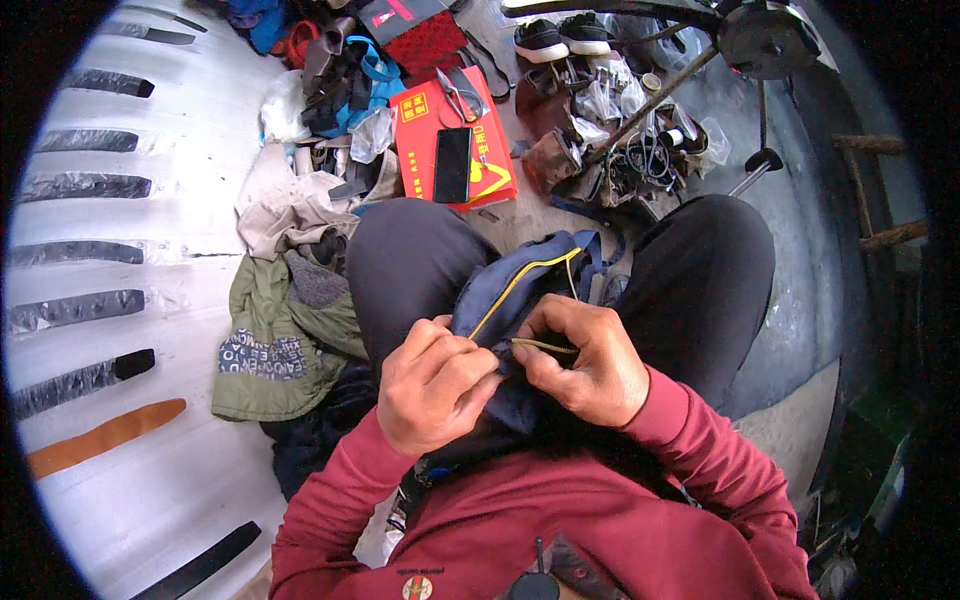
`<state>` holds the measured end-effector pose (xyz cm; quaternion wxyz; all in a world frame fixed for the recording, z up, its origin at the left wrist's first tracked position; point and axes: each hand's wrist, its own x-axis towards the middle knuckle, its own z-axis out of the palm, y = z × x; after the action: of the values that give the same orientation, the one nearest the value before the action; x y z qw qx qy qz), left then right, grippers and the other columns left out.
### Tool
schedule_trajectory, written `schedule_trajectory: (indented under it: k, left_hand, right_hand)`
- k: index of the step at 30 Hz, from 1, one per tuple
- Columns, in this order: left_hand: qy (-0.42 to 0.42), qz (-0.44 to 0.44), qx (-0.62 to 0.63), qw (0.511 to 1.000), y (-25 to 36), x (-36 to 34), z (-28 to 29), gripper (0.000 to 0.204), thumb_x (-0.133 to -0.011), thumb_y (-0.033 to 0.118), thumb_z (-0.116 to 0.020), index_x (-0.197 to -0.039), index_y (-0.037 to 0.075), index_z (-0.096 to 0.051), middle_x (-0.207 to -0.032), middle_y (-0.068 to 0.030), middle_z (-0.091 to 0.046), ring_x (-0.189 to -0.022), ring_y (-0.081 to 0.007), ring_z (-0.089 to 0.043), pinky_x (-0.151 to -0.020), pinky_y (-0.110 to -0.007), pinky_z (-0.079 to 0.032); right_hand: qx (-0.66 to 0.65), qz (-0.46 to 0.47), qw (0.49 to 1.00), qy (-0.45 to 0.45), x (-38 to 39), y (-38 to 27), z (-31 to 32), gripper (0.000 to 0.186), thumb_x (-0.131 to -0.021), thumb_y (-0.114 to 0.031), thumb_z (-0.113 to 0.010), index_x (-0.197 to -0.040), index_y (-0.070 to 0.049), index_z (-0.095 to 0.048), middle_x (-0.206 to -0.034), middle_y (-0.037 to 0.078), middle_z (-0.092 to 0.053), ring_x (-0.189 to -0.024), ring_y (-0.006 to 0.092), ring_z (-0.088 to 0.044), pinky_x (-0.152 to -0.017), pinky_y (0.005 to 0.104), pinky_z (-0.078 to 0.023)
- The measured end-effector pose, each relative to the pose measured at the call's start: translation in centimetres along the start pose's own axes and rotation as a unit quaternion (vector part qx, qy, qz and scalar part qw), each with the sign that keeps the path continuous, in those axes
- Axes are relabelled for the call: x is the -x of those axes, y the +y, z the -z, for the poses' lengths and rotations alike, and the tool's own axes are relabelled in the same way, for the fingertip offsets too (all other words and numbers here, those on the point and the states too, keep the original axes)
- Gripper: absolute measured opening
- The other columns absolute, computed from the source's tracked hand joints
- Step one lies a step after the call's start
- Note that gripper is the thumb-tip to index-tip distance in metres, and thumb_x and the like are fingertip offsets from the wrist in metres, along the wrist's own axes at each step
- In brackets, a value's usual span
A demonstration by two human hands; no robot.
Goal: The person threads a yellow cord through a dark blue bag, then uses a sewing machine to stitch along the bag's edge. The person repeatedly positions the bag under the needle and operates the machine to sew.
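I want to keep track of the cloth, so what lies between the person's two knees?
The head view shows navy cloth with a yellow strip there, its near end at the left hand.

Dark strips (85, 187) line a brightly lit pale surface (195, 310) left of grey floor (785, 430).

Now, between left knee (405, 250) and right knee (715, 265), a yellow-zipped navy cloth piece (490, 290) is held, the left hand (428, 380) at its near end, the right hand (588, 360) just to the right. Beyond the left knee, a black rectangular phone (452, 165) is set on a flat red cardboard box (420, 145), grey metal scissors (467, 100) laid behind it. Farther right, black white-soled shoes (541, 38) are placed; left of the left knee, an olive-green cloth garment (270, 310) is spread.
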<state>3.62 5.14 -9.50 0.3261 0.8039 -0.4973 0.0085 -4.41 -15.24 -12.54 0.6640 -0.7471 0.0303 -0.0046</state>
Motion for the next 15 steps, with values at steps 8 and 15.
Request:
schedule_trajectory:
  k: [8, 15]
  left_hand:
    - [-0.021, -0.079, -0.017, 0.997, 2.3, -3.7, 4.3, 0.030, -0.067, -0.001, -0.080, -0.094, 0.007, -0.069, -0.083, -0.0064, -0.062, -0.078, -0.0281, -0.060, -0.084, -0.048, -0.058]
    - [-0.071, -0.140, -0.119, 0.980, 6.6, -4.8, 8.9, 0.016, -0.074, 0.019, -0.075, -0.085, 0.011, -0.068, -0.100, -0.0049, -0.067, -0.099, -0.0280, -0.060, -0.101, -0.054, -0.050]
  right_hand:
    - [-0.127, -0.079, 0.988, -0.027, 0.8, -5.1, 1.3, 0.015, -0.094, -0.013, -0.071, -0.092, 0.001, -0.065, -0.073, 0.003, -0.063, -0.066, 0.0074, -0.052, -0.062, 0.0267, -0.046]
    - [-0.247, -0.115, 0.962, -0.019, 5.0, -9.6, 2.2, 0.010, -0.094, -0.008, -0.072, -0.093, -0.001, -0.066, -0.079, -0.003, -0.064, -0.072, 0.0038, -0.054, -0.065, 0.0222, -0.043]
